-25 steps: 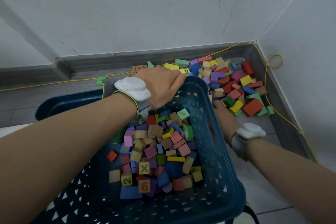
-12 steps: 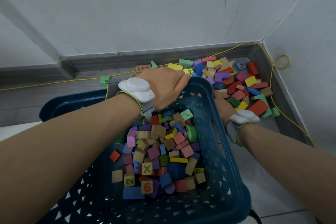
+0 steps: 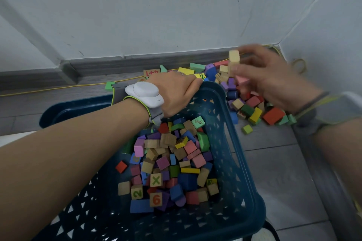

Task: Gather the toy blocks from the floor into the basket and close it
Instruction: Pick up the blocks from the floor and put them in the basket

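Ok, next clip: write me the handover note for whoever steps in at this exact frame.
Left hand: grips the far rim of the blue basket, steadying it.
Right hand: raised above the floor pile, blurred, holding a few blocks, a pale wooden block on top.
Done: many blocks in the basket.
Left: a large floor pile in the corner to the right of the basket, plus strays along the skirting. The basket is not yet closed.

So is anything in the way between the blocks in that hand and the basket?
Nothing visible blocks the way. The right hand holds a few blocks up in the air, above the floor pile, beyond the basket's far right corner. The basket is open on top; the left hand only grips its far rim.
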Demonstrator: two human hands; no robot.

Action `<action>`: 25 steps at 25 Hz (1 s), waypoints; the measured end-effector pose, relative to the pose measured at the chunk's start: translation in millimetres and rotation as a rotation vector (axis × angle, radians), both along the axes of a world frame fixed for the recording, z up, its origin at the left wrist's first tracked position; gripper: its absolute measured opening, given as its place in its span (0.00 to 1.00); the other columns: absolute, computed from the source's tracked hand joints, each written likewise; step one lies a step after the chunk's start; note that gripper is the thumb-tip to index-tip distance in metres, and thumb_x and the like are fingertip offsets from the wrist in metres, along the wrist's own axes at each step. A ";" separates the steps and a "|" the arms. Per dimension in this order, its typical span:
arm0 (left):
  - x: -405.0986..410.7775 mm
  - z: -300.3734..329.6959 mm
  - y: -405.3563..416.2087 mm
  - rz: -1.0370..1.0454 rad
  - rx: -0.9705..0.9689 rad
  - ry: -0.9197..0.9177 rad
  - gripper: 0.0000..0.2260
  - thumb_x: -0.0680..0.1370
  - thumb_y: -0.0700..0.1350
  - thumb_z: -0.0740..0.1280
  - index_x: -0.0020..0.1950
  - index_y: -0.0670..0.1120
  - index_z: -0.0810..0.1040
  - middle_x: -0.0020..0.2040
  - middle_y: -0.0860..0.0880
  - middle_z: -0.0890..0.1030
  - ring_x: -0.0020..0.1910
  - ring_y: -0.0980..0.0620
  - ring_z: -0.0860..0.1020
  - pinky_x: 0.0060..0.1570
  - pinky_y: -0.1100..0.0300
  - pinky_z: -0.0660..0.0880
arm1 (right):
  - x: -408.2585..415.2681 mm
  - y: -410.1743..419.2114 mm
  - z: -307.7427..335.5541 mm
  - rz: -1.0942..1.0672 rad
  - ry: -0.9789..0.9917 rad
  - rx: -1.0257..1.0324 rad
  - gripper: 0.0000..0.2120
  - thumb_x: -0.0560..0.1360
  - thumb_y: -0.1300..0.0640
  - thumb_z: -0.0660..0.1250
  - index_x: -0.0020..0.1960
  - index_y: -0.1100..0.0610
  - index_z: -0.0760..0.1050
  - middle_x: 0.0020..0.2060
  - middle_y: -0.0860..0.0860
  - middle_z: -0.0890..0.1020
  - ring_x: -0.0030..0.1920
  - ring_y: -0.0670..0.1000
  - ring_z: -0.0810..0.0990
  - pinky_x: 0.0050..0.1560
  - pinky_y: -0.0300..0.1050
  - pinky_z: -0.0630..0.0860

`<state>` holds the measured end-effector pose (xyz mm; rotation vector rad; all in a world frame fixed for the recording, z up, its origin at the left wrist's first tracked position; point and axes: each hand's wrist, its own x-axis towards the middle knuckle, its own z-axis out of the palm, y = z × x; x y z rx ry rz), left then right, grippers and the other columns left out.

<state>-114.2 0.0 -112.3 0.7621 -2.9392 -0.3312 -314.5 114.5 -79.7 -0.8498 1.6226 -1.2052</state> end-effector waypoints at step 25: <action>-1.8 -2.6 2.3 0.016 -0.002 0.017 0.18 0.83 0.57 0.47 0.44 0.51 0.71 0.35 0.52 0.72 0.36 0.47 0.72 0.38 0.55 0.71 | -36.2 64.6 -169.2 0.183 0.938 0.541 0.40 0.66 0.53 0.75 0.73 0.47 0.60 0.72 0.58 0.56 0.64 0.64 0.72 0.58 0.54 0.76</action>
